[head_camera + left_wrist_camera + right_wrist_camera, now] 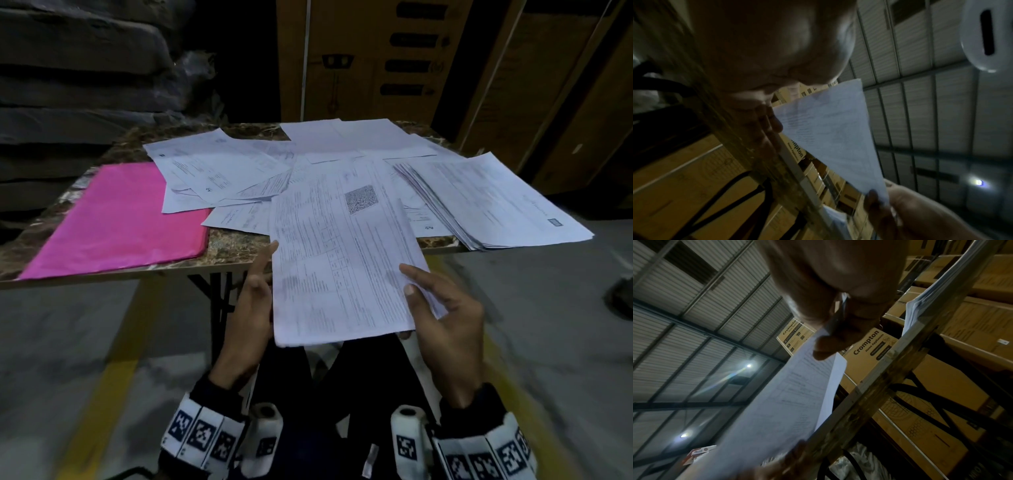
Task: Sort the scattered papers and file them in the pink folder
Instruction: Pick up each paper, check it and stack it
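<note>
item: printed sheets (pixel 342 253), pinched at the lower corner by my right hand (pixel 445 318), left hand (pixel 251 308) flat along the edge; square edges before the closed pink folder (pixel 116 219) left on the table.

Dim and bluish throughout, lit by small flaring ceiling lamps (pixel 748 365), with smeared motion blur and bowed wide-angle edges.

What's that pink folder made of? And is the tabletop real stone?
The pink folder looks like thin plastic or glossy card: smooth, with a faint sheen. The tabletop shows brown marble-like veining, but its thin edge suggests a printed laminate over board; I can't be sure.
</note>
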The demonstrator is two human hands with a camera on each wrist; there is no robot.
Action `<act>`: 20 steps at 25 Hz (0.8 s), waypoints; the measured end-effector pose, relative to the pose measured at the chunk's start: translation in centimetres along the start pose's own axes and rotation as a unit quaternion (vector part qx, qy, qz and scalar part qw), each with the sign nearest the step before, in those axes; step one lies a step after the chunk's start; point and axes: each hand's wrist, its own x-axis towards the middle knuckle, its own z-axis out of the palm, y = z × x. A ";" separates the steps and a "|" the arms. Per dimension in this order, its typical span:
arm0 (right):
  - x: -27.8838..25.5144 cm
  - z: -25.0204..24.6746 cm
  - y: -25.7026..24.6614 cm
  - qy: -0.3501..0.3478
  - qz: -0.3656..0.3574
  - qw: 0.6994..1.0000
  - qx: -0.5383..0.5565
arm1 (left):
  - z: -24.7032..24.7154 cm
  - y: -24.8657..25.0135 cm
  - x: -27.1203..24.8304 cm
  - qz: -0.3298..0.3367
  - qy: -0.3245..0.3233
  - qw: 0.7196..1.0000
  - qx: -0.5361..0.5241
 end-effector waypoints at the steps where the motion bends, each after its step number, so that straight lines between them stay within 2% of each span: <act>1: -0.4 -0.1 -0.3 0.008 -0.007 1.000 0.000 | 0.4 0.6 0.1 -0.009 -0.021 0.998 -0.059; 3: -0.8 -0.2 -0.7 0.023 -0.017 1.000 0.001 | 1.1 2.0 0.2 -0.002 -0.037 0.993 -0.112; 7: -0.2 0.4 -1.4 0.038 -0.030 0.999 0.019 | 1.4 4.4 1.8 0.033 -0.007 0.999 -0.041; 11: 2.1 2.0 -0.9 0.013 -0.038 0.999 0.014 | 0.2 4.9 4.1 0.017 0.003 0.999 -0.043; 14: 4.8 3.2 -0.8 -0.032 -0.021 0.999 0.019 | -1.6 5.0 5.2 0.030 0.057 0.998 0.014; 17: 7.6 4.7 -2.4 -0.106 0.011 0.994 0.020 | -4.3 4.8 5.9 0.030 0.114 0.993 -0.002; 20: 10.8 6.2 -4.7 -0.163 -0.001 0.986 -0.022 | -7.3 4.6 6.9 0.041 0.183 0.982 0.001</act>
